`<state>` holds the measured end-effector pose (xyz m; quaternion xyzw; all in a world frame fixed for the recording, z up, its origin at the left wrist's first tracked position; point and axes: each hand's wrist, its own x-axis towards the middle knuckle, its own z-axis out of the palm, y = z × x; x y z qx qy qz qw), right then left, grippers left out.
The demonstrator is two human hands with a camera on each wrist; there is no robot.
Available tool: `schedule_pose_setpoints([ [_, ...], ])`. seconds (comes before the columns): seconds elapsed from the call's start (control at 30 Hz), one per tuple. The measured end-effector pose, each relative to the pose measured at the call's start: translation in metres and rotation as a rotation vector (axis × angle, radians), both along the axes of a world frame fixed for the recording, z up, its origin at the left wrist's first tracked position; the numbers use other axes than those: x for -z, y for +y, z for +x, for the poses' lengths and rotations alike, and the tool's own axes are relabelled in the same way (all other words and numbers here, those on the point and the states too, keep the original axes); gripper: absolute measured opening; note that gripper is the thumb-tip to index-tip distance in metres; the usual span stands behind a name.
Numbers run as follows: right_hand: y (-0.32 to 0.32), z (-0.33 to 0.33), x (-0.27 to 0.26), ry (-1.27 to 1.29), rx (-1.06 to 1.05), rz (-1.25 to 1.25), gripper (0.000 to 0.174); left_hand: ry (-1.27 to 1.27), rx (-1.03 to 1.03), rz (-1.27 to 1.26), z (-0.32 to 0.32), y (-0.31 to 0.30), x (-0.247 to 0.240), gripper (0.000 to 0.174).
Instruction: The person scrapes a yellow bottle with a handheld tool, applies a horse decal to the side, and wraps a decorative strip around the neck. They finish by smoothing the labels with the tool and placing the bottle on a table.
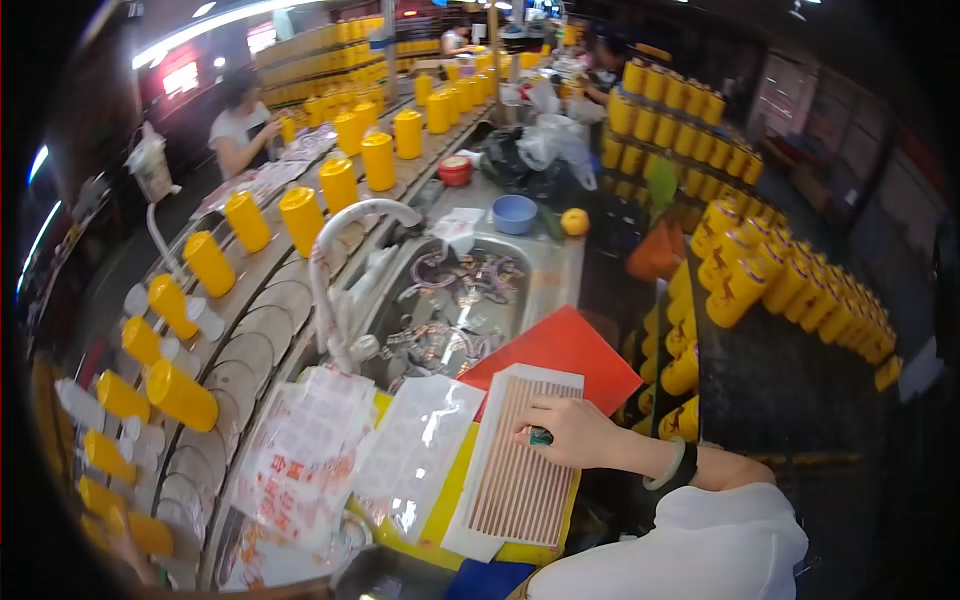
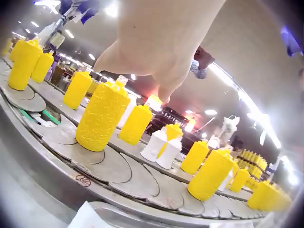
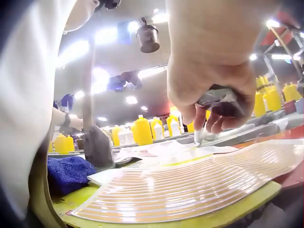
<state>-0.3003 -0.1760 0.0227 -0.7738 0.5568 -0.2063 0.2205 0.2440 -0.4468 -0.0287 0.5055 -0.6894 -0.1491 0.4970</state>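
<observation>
My right hand (image 1: 580,432) is over a white sheet with brown stripes (image 1: 525,480), its fingers curled round a small dark green, shiny object (image 1: 540,436). The right wrist view shows this dark object (image 3: 222,100) tucked in the palm of the hand (image 3: 213,57), above the striped sheet (image 3: 175,190). At the lower left, my left hand (image 1: 132,552) is beside a yellow bottle (image 1: 152,535) on the conveyor; its grip is hidden. In the left wrist view that hand (image 2: 147,52) hangs above the bottles, with its fingers mostly out of sight.
Yellow bottles (image 1: 182,396) stand along the plated conveyor (image 1: 245,352) on the left. A curved tap (image 1: 322,270) rises beside a sink (image 1: 530,300) of water. Printed sheets (image 1: 300,450) and a red sheet (image 1: 575,355) surround the striped one. Stacked bottles (image 1: 735,290) stand right.
</observation>
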Motion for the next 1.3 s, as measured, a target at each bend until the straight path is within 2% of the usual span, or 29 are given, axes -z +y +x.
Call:
schedule_pose_setpoints([
  [0.07,0.0,-0.004,0.009,0.035,0.048,0.004,0.018,0.102,0.056,0.001,-0.003,-0.003,0.017,0.068],
  [0.23,0.002,-0.003,0.01,0.033,0.071,0.084,0.016,0.338,0.093,0.024,0.0,0.043,0.033,0.069],
  [0.43,0.003,0.025,0.027,-0.139,-0.116,0.033,0.017,0.584,0.161,0.011,-0.026,0.107,0.001,0.07],
  [0.67,0.004,0.052,0.02,-0.283,-0.313,-0.028,0.016,0.875,0.188,0.017,-0.075,0.21,-0.034,0.071],
  [0.77,0.014,0.075,0.008,-0.396,-0.427,-0.06,0.019,1.006,0.155,0.023,-0.097,0.271,-0.045,0.072],
  [0.9,0.042,0.112,-0.003,-0.576,-0.739,-0.03,0.026,1.15,-0.15,-0.054,-0.11,0.437,-0.06,0.072],
  [0.93,0.052,0.12,-0.004,-0.584,-0.831,0.006,0.037,1.177,-0.252,-0.094,-0.12,0.484,-0.066,0.073],
  [0.97,0.063,0.128,-0.006,-0.611,-0.913,0.066,0.037,1.201,-0.35,-0.135,-0.133,0.526,-0.074,0.073],
  [1.0,0.074,0.135,-0.009,-0.639,-1.002,0.096,0.049,1.222,-0.438,-0.18,-0.154,0.563,-0.085,0.073],
  [1.03,0.082,0.139,-0.013,-0.665,-1.082,0.116,0.06,1.153,-0.161,-0.115,-0.173,0.553,-0.08,0.071],
  [1.07,0.091,0.14,-0.022,-0.606,-1.158,0.19,0.084,1.196,-0.14,-0.042,-0.196,0.544,-0.08,0.07],
  [1.1,0.095,0.138,-0.027,-0.483,-1.198,0.267,0.099,1.241,-0.102,0.028,-0.218,0.532,-0.078,0.07],
  [1.17,0.109,0.134,-0.013,-0.382,-1.179,0.145,0.104,1.309,-0.395,0.109,-0.246,0.522,-0.064,0.064],
  [1.23,0.111,0.125,-0.006,-0.573,-1.063,0.147,0.111,1.349,-0.408,0.263,-0.25,0.514,-0.057,0.058],
  [1.3,0.111,0.113,-0.006,-0.55,-0.963,0.347,0.108,1.296,-0.425,0.299,-0.268,0.503,-0.054,0.064],
])
